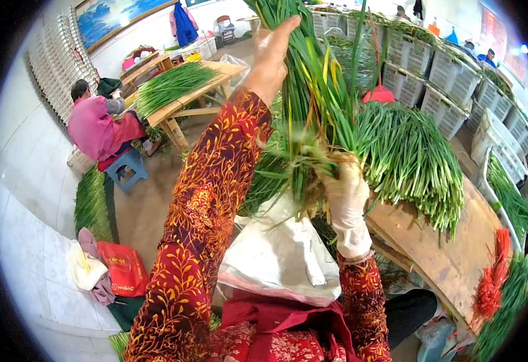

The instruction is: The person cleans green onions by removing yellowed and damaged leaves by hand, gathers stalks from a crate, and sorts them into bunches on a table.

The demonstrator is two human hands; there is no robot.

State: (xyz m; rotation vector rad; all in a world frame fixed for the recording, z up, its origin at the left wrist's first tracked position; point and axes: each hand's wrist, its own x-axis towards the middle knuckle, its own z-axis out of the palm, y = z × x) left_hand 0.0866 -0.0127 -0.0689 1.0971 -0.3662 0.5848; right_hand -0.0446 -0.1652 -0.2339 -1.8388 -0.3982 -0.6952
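Observation:
My left hand (pixel 271 57), raised at the top centre, is wrapped round a bunch of chives (pixel 312 78), whose long green leaves hang down with some yellow blades among them. At the bunch's lower end, my right hand (pixel 347 202), in a pale glove, has its fingers curled on withered, yellowish chive leaves. Loose bits there are smeared by motion, and the fingertips are partly hidden. Right of that hand, a large pile of chives (pixel 415 157) lies on a wooden board (pixel 451 253), pale stem ends toward me. A white sack (pixel 276 253) is spread below my hands.
A person in pink (pixel 98 123) sits at the left on a blue stool (pixel 128 169), near a wooden table (pixel 230 71) bearing chives. Stacked white crates (pixel 454 75) line the back right. Red ties (pixel 490 280) lie on the board's right edge. A red bag (pixel 122 268) stands at left.

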